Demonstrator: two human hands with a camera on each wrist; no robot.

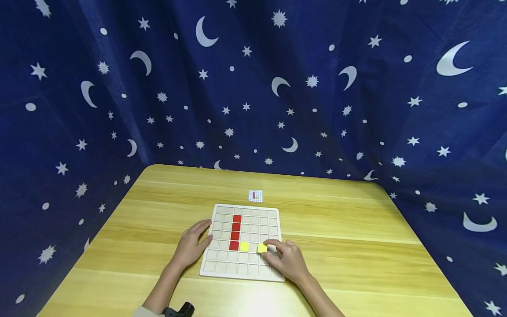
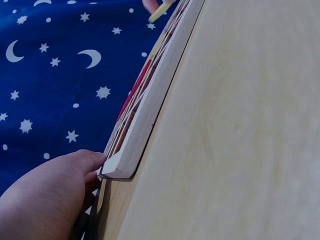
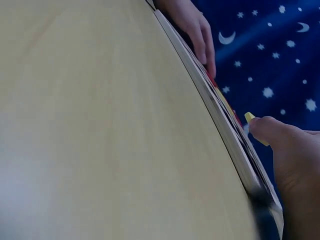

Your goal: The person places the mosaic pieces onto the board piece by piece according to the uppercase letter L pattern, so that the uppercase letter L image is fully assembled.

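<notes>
A pale wooden grid board (image 1: 222,267) lies on the table with a column of several red square tiles (image 1: 235,235) in it. One yellow tile (image 1: 244,246) sits right of the lowest red one. My right hand (image 1: 291,263) pinches another yellow tile (image 1: 262,248) between thumb and fingers, above the board's right part; the right wrist view shows this tile (image 3: 249,117) tilted and raised off the board. My left hand (image 1: 188,247) rests against the board's left edge, its fingers extended, with the thumb (image 2: 92,160) touching the rim in the left wrist view.
Behind the board lies a small printed card (image 1: 255,196) with a grid pattern, too small to read fully. The wooden table (image 1: 356,237) reaches back to a blue curtain (image 1: 253,88) with moons and stars. A dark band (image 1: 180,310) is on the left wrist.
</notes>
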